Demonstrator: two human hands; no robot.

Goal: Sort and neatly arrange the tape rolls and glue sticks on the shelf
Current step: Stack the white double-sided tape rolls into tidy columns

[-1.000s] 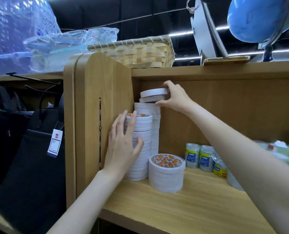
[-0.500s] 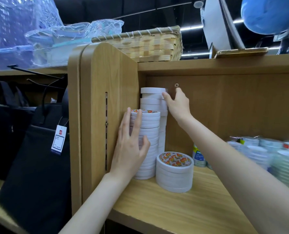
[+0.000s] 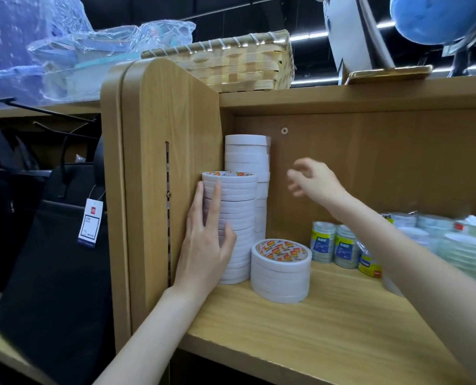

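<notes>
- Right hand (image 3: 313, 180), fingers loosely spread and empty, hangs right of the tall stack (image 3: 247, 162) in the shelf's (image 3: 328, 323) back-left corner.
- Left hand (image 3: 203, 245) lies flat against the front stack (image 3: 232, 218), holding nothing.

My wooden shelf (image 3: 328, 326) bore three white tape stacks (image 3: 238, 226) and clear tape rolls (image 3: 345, 245) further right.

Stationery shop: wooden display shelf (image 3: 328, 337) of stacked white tape rolls (image 3: 280, 276), white price tag (image 3: 90, 223) on black bag (image 3: 50, 273).
</notes>
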